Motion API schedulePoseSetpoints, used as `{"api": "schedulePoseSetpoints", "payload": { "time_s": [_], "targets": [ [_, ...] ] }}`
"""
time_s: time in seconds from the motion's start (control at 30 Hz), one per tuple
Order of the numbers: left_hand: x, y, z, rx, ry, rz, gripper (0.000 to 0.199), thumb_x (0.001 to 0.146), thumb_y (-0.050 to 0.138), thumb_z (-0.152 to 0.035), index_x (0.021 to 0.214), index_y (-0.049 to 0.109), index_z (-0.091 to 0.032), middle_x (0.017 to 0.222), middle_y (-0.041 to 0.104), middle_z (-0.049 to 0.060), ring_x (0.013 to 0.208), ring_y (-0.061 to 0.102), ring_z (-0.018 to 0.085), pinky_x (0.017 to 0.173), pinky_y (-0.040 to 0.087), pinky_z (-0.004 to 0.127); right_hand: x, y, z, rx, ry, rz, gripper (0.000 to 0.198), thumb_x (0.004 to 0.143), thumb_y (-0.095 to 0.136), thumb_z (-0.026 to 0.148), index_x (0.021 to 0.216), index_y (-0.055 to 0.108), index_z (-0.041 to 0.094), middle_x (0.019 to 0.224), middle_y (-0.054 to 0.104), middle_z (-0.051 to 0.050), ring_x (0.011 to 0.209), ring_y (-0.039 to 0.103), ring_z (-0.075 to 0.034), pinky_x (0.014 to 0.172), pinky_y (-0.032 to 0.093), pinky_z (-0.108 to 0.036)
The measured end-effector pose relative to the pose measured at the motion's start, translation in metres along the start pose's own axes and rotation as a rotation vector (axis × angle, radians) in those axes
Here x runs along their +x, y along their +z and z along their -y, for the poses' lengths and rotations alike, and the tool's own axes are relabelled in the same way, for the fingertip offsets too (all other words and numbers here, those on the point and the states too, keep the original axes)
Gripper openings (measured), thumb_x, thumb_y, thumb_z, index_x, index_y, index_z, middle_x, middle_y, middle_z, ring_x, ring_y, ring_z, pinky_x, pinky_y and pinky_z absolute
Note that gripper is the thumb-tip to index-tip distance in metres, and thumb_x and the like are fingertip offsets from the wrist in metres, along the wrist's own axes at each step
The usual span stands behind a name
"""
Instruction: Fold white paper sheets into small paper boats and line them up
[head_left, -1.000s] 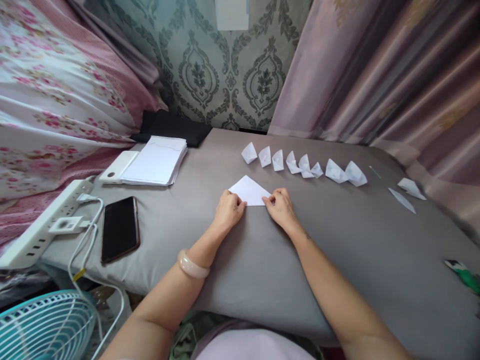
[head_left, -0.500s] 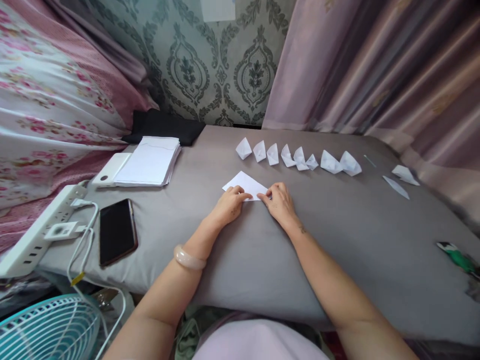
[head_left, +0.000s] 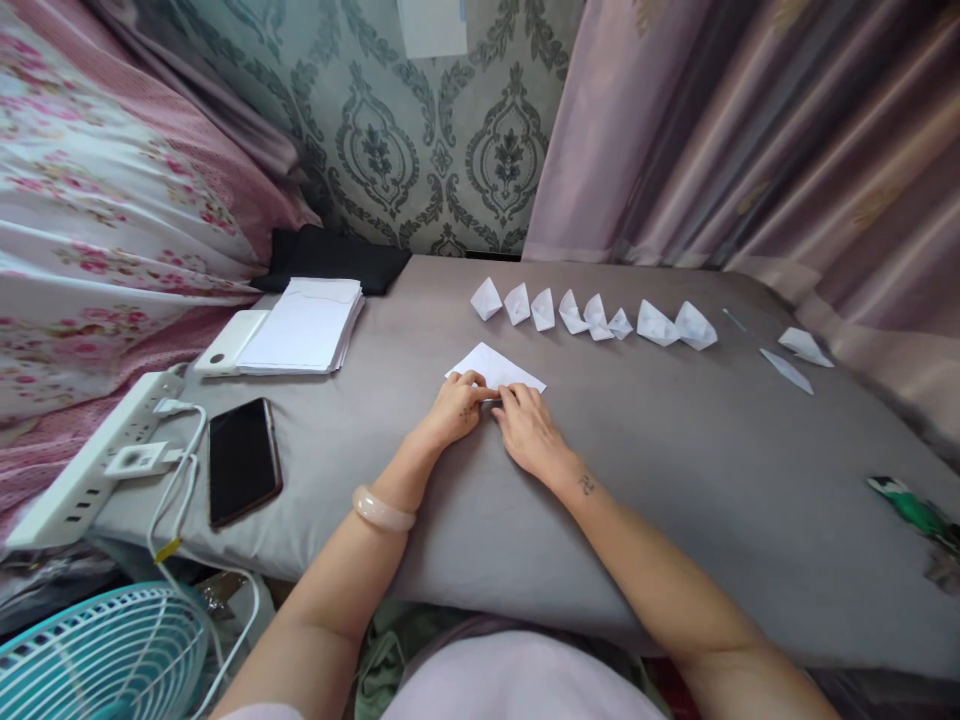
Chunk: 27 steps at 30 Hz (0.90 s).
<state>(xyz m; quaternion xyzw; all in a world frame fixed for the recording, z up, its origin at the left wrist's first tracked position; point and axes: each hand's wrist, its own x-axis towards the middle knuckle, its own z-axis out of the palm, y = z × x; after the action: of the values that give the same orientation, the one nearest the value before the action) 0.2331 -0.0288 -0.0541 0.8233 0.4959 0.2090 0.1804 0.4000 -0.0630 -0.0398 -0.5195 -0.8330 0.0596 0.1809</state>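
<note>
A folded sheet of white paper (head_left: 495, 366) lies on the grey cloth in front of me, its peak pointing away. My left hand (head_left: 456, 408) holds its lower left part, fingers curled on top and thumb along the near edge. At the middle of that edge, beside the left thumb, my right hand (head_left: 527, 428) presses down with bent fingers held together and the thumb tucked low. Both hands partly cover the near edge. Beyond them stands a row of several folded paper boats (head_left: 543, 310).
At left are a stack of white paper (head_left: 300, 325), a black phone (head_left: 244, 462), a white power strip (head_left: 90, 465) with cables, and a teal fan (head_left: 105, 650). Paper pieces (head_left: 786, 370) and a green-and-white object (head_left: 911, 508) lie at right. A patterned wall and curtains border the bed-like surface.
My right hand has slid left along the paper's near edge, from its right corner to beside my left thumb. The right corner now shows uncovered. My left hand stays in place.
</note>
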Motion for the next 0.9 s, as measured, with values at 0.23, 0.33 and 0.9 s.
{"api": "schedulePoseSetpoints", "payload": {
  "time_s": [0.23, 0.33, 0.9],
  "targets": [
    [0.002, -0.007, 0.013, 0.026, -0.311, -0.329, 0.038, 0.084, 0.046, -0.012, 0.115, 0.067, -0.015, 0.113, 0.061, 0.013, 0.106, 0.052, 0.025, 0.098, 0.041, 0.037, -0.006, -0.006, 0.015, -0.121, 0.03, 0.098, 0.048, 0.098, 0.04, 0.041, 0.135, 0.05, 0.013, 0.118, 0.056, -0.016, 0.105, 0.049, -0.029, 0.092, 0.042, -0.041],
    [0.003, -0.007, 0.018, 0.129, -0.498, -0.362, 0.031, 0.088, 0.052, -0.031, 0.109, 0.067, -0.014, 0.107, 0.06, 0.016, 0.106, 0.052, 0.029, 0.098, 0.04, 0.043, -0.007, -0.007, 0.018, -0.136, 0.023, 0.103, 0.05, 0.098, 0.037, 0.045, 0.136, 0.051, 0.015, 0.119, 0.055, -0.016, 0.105, 0.048, -0.029, 0.091, 0.042, -0.041],
    [-0.015, -0.04, -0.002, -0.261, -0.532, -0.106, 0.076, 0.071, 0.054, -0.015, 0.143, 0.033, -0.018, 0.065, 0.055, -0.005, 0.063, 0.054, 0.014, 0.064, 0.041, 0.025, 0.002, 0.002, -0.007, 0.016, -0.067, 0.071, 0.043, 0.099, 0.037, 0.037, 0.134, 0.053, 0.019, 0.134, 0.049, -0.016, 0.127, 0.041, -0.028, 0.104, 0.04, -0.044]
  ]
}}
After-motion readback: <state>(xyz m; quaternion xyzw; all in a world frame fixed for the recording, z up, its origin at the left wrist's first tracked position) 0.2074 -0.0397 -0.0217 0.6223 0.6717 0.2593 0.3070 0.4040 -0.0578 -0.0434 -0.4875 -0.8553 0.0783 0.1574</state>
